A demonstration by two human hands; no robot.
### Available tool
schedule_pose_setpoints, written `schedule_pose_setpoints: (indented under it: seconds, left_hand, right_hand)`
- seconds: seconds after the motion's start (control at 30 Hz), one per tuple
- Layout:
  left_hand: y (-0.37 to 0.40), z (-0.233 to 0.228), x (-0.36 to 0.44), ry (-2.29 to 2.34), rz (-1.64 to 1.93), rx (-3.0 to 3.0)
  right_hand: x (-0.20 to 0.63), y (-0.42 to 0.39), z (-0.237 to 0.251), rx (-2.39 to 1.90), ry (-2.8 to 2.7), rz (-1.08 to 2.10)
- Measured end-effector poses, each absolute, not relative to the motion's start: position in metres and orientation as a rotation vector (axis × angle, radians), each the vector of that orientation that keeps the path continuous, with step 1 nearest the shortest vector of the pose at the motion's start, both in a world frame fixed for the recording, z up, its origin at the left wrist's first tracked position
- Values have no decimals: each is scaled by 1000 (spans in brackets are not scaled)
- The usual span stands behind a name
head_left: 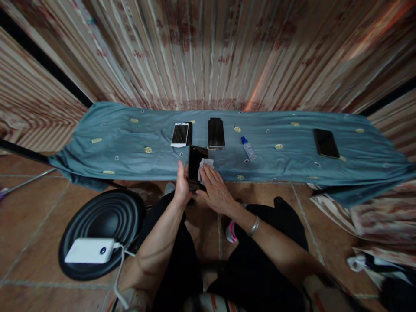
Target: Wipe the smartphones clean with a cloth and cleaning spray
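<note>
My left hand [183,184] is closed around the left edge of a black smartphone [195,162], its thumb up along the side. The phone is tilted over the near edge of the cloth-covered bench. My right hand [216,186] presses a crumpled white tissue [206,164] onto the phone's dark face, the fingers laid over it. Just beyond lie a white smartphone [180,134], partly over a dark thing, and another black phone [216,132]. A clear bottle with a blue cap [248,148] rests on its side to the right.
A blue-green patterned cloth [130,134] covers the narrow bench. Far right on it lies a dark phone or small tablet [326,143]. At lower left a white power bank [90,250] with a cable sits on a round black stool [107,216]. Curtains [208,56] hang behind.
</note>
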State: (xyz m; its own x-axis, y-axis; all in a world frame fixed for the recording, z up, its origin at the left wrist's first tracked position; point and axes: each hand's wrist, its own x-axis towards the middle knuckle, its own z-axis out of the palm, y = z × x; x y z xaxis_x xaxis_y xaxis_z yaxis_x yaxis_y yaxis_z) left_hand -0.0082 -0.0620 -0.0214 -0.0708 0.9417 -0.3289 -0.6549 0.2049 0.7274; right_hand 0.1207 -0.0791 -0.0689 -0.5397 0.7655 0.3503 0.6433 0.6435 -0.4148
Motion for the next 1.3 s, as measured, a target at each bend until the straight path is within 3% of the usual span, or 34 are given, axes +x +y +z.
schedule_pose_setpoints:
  seconds: [0.63, 1.3]
  left_hand:
    - [-53, -22, -15, 984, 1400, 390]
    - [-64, -35, -1, 992, 1305, 504]
  right_hand:
    - [115, -114, -75, -938, -2401, 345]
    - [116, -71, -59, -1095, -2379, 371]
